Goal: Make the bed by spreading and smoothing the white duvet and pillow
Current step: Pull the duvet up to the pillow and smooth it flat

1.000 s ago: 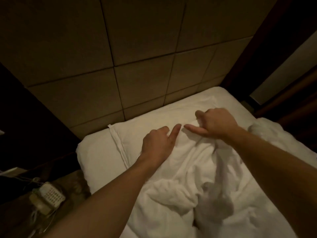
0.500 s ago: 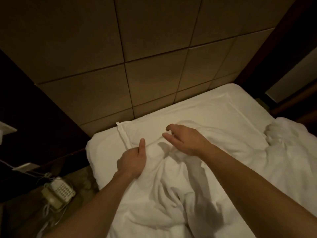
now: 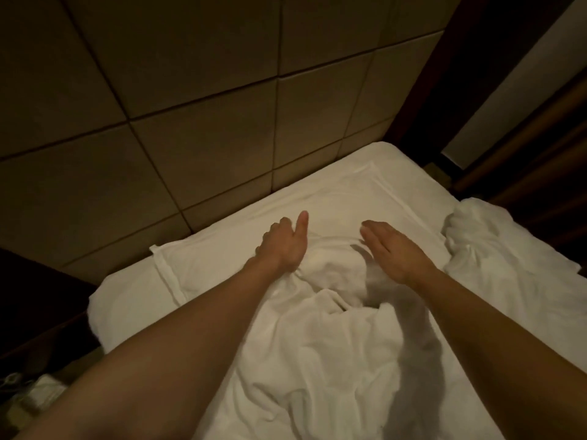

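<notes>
A white pillow (image 3: 349, 201) lies flat at the head of the bed, against the padded headboard. The crumpled white duvet (image 3: 317, 360) covers the bed below it, and its top edge reaches onto the pillow's near part. My left hand (image 3: 282, 246) sits at the left end of that edge, fingers curled into the cloth and thumb pointing straight up. My right hand (image 3: 390, 249) is flat with straight fingers, just over the duvet's top edge to the right. A bunched part of the duvet (image 3: 476, 236) is heaped at the right.
The tan padded headboard (image 3: 206, 154) rises right behind the pillow. Bare white sheet (image 3: 120, 306) shows at the bed's left corner. A pale telephone (image 3: 41, 392) sits low on the dark bedside stand at the left. Dark wood framing (image 3: 524, 160) borders the bed's far right.
Both hands have moved up toward the headboard, carrying the duvet's top edge onto the pillow. My right hand has let go and flattened out. The view has shifted left.
</notes>
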